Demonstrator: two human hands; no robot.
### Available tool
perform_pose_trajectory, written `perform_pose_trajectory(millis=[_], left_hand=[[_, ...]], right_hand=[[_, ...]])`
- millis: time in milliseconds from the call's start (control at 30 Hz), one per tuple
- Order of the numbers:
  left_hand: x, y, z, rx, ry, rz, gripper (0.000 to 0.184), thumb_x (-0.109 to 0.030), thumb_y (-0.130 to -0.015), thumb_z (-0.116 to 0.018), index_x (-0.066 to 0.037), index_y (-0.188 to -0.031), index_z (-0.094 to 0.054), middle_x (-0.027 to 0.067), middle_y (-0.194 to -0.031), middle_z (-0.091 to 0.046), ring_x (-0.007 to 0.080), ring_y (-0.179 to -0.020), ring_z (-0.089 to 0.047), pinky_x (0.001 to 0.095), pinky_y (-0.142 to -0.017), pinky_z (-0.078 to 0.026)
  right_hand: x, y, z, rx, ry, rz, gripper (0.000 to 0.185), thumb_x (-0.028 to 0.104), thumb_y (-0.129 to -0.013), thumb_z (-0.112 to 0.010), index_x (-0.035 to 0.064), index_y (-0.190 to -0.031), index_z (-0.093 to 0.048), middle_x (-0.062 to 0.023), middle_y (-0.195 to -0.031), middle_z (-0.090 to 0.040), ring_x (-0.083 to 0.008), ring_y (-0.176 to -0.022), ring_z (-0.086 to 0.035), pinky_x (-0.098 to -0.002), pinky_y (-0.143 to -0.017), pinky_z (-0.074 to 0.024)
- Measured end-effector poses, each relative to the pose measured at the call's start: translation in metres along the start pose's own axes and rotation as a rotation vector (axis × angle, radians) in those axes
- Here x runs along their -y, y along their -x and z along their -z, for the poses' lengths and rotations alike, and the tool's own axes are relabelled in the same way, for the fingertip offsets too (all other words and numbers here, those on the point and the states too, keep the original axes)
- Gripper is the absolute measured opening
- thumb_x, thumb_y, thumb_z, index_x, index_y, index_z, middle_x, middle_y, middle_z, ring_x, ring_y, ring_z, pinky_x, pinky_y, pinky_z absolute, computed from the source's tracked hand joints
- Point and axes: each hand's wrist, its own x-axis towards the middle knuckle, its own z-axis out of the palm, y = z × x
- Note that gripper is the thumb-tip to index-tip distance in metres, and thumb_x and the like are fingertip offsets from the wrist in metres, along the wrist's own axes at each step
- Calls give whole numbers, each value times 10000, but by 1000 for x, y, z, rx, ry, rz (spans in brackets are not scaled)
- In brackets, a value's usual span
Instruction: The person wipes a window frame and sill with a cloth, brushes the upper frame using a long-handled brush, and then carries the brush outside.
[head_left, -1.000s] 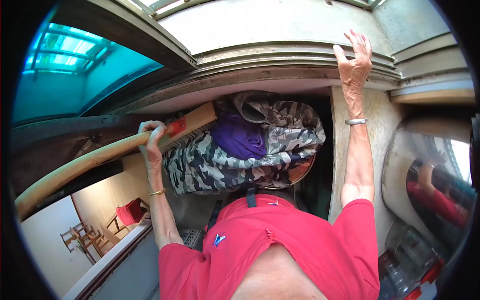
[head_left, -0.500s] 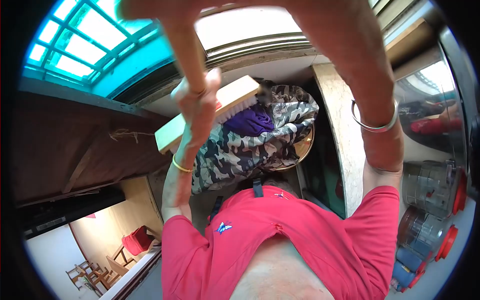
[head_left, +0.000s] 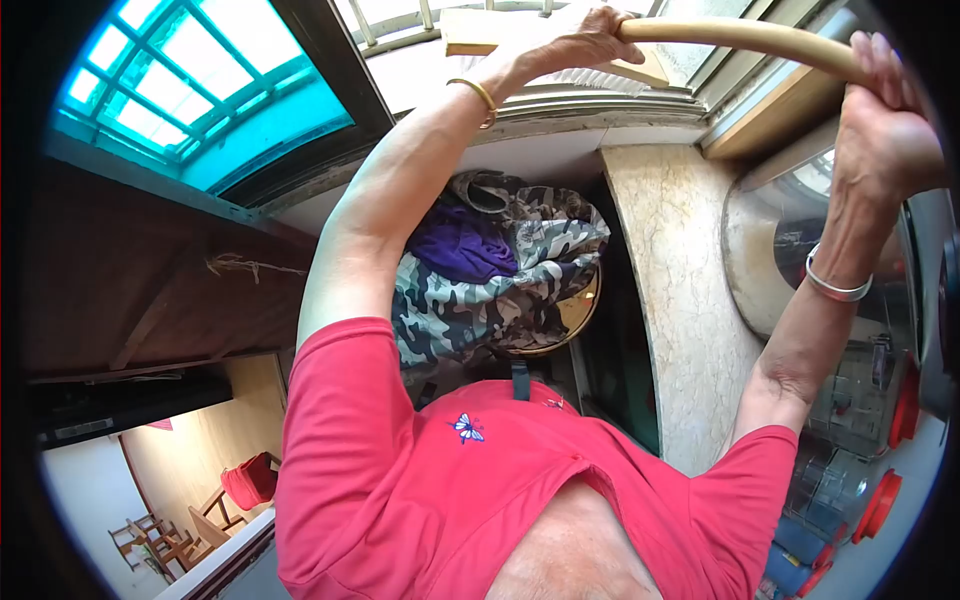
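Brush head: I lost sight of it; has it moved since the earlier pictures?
Yes, upward: the brush head was below the window track, by the camouflage cloth; now it is mostly above the track.

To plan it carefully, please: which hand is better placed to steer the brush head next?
Left, probably: the left hand holds the handle near the brush head; the right hand is at the handle's far end.

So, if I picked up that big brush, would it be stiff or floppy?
Probably stiff: the brush has a handle that looks like solid wood. It might feel heavier at the end with the wide block. The rounded handle could twist in your grip.
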Motion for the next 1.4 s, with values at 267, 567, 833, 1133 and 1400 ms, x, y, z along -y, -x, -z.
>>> perform_pose_trajectory(millis=[267,567,833,1133,1400], left_hand=[[100,-14,-83,-148,-285,-158,81,-95,-752,-574,-59,-702,-521,125,-565,-454,211,-542,-468,315,-523,-403],[7,68,33,173,-219,420,115,-137,-824,-596,-46,-857,-534,70,-686,-513,187,-645,-478,323,-553,-414],[-27,102,69,190,-336,569,112,-141,-859,-581,-37,-855,-541,37,-676,-512,181,-637,-465,348,-493,-380],[-9,151,102,62,-384,583,233,-225,-859,-620,-53,-971,-508,79,-803,-539,193,-770,-512,329,-704,-439],[-98,195,137,15,-588,772,182,-180,-813,-629,-4,-845,-593,55,-636,-512,135,-627,-492,313,-603,-439]], right_hand=[[-61,-39,130,126,-35,-299,252,126,-678,-489,138,-516,-296,15,-495,-201,-130,-476,-218,-303,-553,-273],[-91,14,20,-6,206,107,432,203,-883,-622,189,-522,-385,94,-441,-290,-54,-381,-253,-210,-385,-268],[-103,16,20,-57,-3,68,353,136,-867,-610,175,-570,-422,87,-445,-307,-64,-382,-286,-210,-392,-293],[-117,23,12,-170,-108,-117,326,135,-843,-631,169,-581,-441,75,-448,-334,-63,-372,-296,-227,-369,-305],[-92,52,-46,-53,-316,-145,363,110,-828,-635,185,-557,-406,93,-443,-318,-44,-356,-273,-213,-334,-265]])
